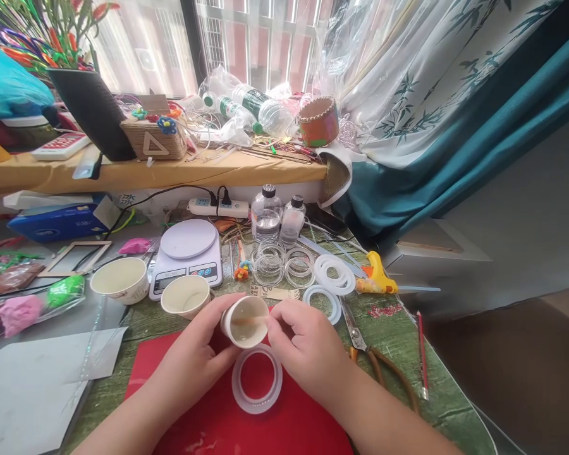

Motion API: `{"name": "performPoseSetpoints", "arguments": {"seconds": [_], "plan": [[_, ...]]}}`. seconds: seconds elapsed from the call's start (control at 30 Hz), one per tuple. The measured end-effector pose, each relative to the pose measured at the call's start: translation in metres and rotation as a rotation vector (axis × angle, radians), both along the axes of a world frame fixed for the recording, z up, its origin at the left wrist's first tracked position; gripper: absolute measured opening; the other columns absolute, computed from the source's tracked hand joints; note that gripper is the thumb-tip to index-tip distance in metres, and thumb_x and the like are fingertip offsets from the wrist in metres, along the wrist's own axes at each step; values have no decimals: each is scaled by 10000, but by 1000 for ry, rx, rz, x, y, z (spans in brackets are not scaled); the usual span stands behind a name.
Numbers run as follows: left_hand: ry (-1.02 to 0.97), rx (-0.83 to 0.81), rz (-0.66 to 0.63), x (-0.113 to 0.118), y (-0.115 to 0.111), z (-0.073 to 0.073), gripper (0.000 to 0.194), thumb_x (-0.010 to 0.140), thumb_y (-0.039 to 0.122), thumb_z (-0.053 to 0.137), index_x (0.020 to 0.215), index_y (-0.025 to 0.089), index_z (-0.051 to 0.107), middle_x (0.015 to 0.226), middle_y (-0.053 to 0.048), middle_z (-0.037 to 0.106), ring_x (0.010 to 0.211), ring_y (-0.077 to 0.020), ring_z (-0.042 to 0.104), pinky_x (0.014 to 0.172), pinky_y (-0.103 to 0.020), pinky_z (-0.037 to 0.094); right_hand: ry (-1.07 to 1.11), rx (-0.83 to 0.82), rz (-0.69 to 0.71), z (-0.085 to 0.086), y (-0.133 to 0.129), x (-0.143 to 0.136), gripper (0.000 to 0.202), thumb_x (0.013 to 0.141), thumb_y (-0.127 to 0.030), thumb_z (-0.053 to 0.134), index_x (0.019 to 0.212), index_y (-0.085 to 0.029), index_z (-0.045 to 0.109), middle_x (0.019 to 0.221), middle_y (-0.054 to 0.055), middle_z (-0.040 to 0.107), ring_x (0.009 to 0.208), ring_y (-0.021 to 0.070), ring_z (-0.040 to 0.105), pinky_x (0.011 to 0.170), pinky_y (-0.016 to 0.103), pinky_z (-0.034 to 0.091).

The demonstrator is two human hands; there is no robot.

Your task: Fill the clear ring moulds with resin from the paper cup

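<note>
My left hand [203, 344] is wrapped round a small paper cup [227, 324], which is tilted so its inside faces me. Between the fingertips of my right hand [308, 344] is a flat wooden stick [251, 321] that reaches into the cup; some clear liquid seems to lie in the bottom. Just below the cup, a white ring-shaped mold [237, 384] rests on a red sheet [199, 411]. Two more paper cups [180, 304] stand behind and left of my left hand.
A white kitchen scale [188, 243] and two clear bottles [267, 215] stand at the back. Clear rings [269, 264], white ring molds [334, 273], scissors [358, 332], a yellow glue gun [379, 275] and a red pencil [422, 357] lie toward the right. White sheets [23, 392] are at left.
</note>
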State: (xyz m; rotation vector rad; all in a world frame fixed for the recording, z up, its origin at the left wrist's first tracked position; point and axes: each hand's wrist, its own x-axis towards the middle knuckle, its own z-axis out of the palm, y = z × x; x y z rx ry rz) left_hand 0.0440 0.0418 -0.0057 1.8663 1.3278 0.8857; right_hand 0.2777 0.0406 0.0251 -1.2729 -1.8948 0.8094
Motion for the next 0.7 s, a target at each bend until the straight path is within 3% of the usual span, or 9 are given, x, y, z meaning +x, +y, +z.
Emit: {"name": "performPoseSetpoints", "arguments": {"seconds": [0.37, 0.7], "plan": [[27, -7, 7, -3, 0, -3, 468, 972, 391, 773, 1426, 316, 685, 1475, -93, 776, 1308, -326, 781, 1113, -470, 657, 13, -5, 14, 0, 2, 0, 338, 1033, -239, 559, 722, -241, 426, 693, -12, 555, 662, 158, 512, 624, 287, 351], [51, 2, 13, -4, 1, -4, 483, 959, 392, 770, 1429, 318, 685, 1473, -100, 777, 1313, -344, 780, 1111, -500, 658, 28, 20, -28, 1, 1, -1, 325, 1019, -238, 556, 716, -244, 438, 701, -8, 565, 669, 162, 515, 628, 301, 356]]}}
